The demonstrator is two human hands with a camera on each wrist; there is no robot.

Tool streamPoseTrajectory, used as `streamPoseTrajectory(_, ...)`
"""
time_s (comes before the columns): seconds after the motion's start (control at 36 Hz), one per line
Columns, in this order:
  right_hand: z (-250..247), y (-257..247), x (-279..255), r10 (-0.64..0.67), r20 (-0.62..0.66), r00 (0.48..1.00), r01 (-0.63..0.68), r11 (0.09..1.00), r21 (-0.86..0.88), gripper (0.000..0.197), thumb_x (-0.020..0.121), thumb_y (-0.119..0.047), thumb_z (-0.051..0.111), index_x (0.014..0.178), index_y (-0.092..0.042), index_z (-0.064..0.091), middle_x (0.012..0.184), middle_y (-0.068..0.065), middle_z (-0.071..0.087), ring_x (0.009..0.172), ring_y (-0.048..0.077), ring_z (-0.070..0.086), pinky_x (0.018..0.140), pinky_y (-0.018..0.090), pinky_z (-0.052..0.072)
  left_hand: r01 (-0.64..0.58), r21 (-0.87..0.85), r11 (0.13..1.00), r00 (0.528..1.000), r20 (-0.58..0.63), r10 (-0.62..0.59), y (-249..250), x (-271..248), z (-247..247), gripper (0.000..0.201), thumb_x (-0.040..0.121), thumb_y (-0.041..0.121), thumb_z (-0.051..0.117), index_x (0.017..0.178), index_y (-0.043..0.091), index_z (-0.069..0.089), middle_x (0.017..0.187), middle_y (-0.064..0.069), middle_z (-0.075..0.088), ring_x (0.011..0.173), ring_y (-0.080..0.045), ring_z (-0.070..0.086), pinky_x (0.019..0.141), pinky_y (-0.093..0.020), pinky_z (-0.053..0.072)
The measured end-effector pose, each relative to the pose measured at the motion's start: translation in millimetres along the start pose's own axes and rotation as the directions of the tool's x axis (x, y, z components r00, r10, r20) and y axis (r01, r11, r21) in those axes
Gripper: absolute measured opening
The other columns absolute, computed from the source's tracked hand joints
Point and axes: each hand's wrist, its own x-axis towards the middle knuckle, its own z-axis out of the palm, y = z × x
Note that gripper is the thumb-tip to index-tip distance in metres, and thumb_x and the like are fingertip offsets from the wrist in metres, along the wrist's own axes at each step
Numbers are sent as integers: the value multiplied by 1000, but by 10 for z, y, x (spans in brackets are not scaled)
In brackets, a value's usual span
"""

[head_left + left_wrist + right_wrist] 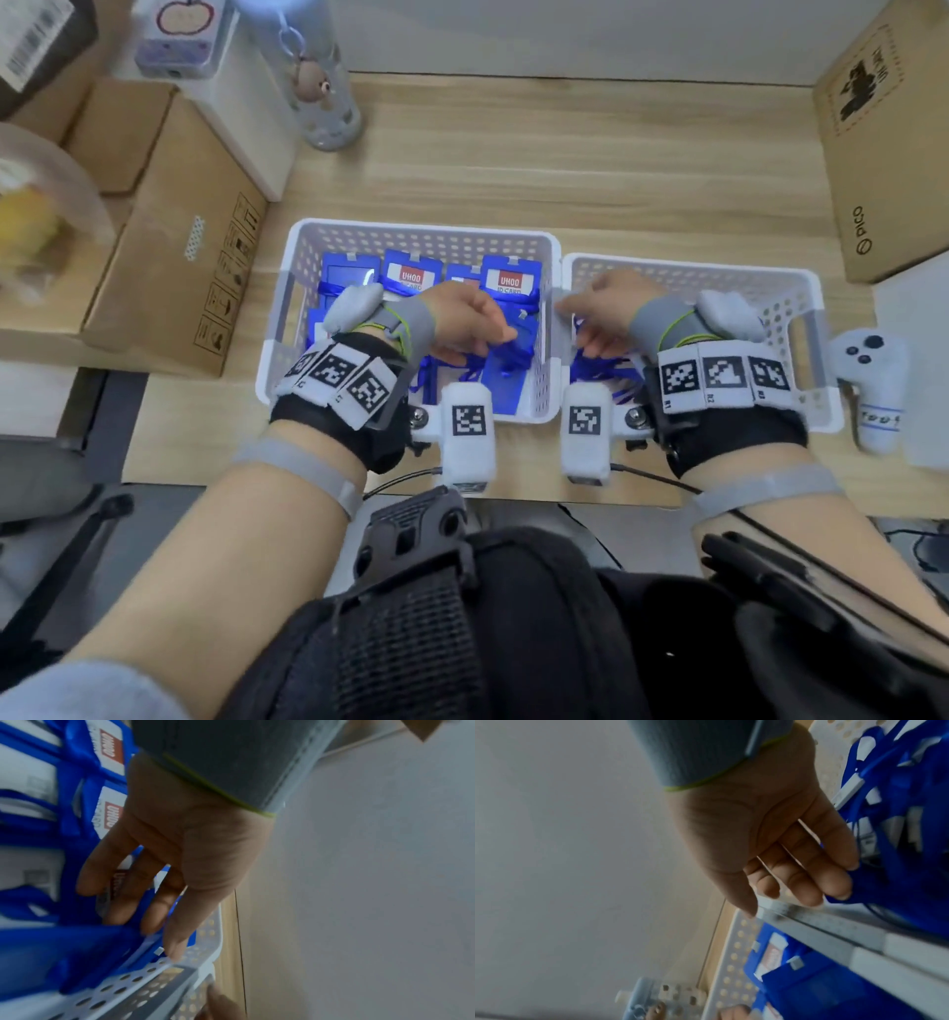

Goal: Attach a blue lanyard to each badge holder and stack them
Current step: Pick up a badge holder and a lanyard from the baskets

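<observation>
Two white perforated baskets stand side by side on the wooden table. The left basket (421,228) holds several blue badge holders (511,280) with blue straps among them. The right basket (693,267) holds a loose bunch of blue lanyards (611,367). My left hand (488,334) reaches into the right side of the left basket. Its fingers (123,898) are straight and spread, their tips touching a blue holder (64,953) by the basket wall. My right hand (590,334) hovers over the left end of the right basket. Its loosely bent fingertips (834,888) touch the lanyards (911,862) and grip nothing.
Cardboard boxes (174,267) line the left side and another box (893,154) stands at the far right. A clear bottle (328,103) with a bear charm is behind the left basket. A white controller (873,385) lies right of the right basket. Bare wood lies behind both baskets.
</observation>
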Motion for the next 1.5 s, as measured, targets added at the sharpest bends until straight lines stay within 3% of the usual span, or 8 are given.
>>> streamPoseTrajectory(0.14, -4, -38, 61, -91, -158, 983, 141, 931, 337, 29, 93, -23, 49, 66, -16, 42, 48, 2, 56, 30, 7, 49, 38, 15, 41, -60, -292, 955, 977, -215, -4, -84, 75, 129, 32, 79, 1, 69, 76, 18, 42, 71, 0, 46, 66, -15, 49, 74, -33, 53)
streamPoseTrajectory(0.36, 156, -41, 54, -109, -148, 983, 175, 803, 569, 21, 93, -17, 48, 73, -15, 45, 61, 6, 56, 39, 9, 52, 41, 18, 44, -88, -131, 987, 965, -257, 52, -182, 130, 318, 29, 74, -5, 69, 89, 16, 56, 73, 2, 53, 74, -19, 54, 73, -35, 53)
streamPoseTrajectory(0.58, 172, 20, 35, -153, -185, 971, 235, 766, 598, 21, 92, -11, 50, 72, -16, 46, 68, 7, 55, 50, 12, 49, 44, 18, 41, -179, -424, 888, 952, -303, 48, -157, 39, 145, 30, 80, -12, 57, 82, 18, 57, 77, 0, 59, 66, -11, 60, 52, -17, 52)
streamPoseTrajectory(0.72, 109, 0, -28, -246, -202, 948, 318, 730, 604, 16, 91, -8, 52, 79, -19, 50, 74, 5, 54, 56, 13, 51, 50, 20, 42, -241, -670, 702, 964, -249, 93, -39, -19, -11, 34, 85, -7, 52, 116, 8, 54, 86, -2, 65, 61, -7, 65, 56, -23, 54)
streamPoseTrajectory(0.81, 84, -36, -60, -316, -217, 924, 381, 702, 602, 14, 90, -11, 55, 84, -24, 53, 75, 1, 56, 54, 6, 56, 55, 21, 44, -265, -712, 650, 963, -230, 141, 86, -53, -28, 29, 87, -7, 50, 109, 10, 57, 81, 2, 68, 66, -10, 65, 60, -23, 56)
streamPoseTrajectory(1.06, -13, -101, -66, -394, -317, 863, 505, 662, 553, 20, 85, 0, 58, 91, -18, 52, 72, 2, 59, 57, 7, 59, 54, 24, 52, -293, -645, 706, 955, -162, 247, 234, -56, 49, 28, 96, 13, 45, 123, 19, 53, 102, 1, 64, 82, -12, 64, 71, -28, 57)
streamPoseTrajectory(1.17, -30, -121, -32, -398, -340, 852, 523, 669, 528, 19, 85, 2, 58, 93, -15, 54, 74, 5, 56, 57, 8, 57, 53, 21, 52, -300, -582, 756, 950, -112, 291, 259, -49, 57, 47, 77, 19, 63, 123, 23, 51, 105, 1, 67, 89, -15, 68, 78, -41, 56)
streamPoseTrajectory(1.5, -72, -157, -19, -492, -266, 829, 559, 736, 381, 26, 77, 3, 66, 81, -21, 56, 69, -6, 55, 45, 0, 56, 48, 8, 39, -407, -473, 782, 911, -277, 306, 254, 38, -6, 23, 83, -5, 61, 96, 13, 56, 83, 1, 67, 67, -6, 67, 67, -24, 57)
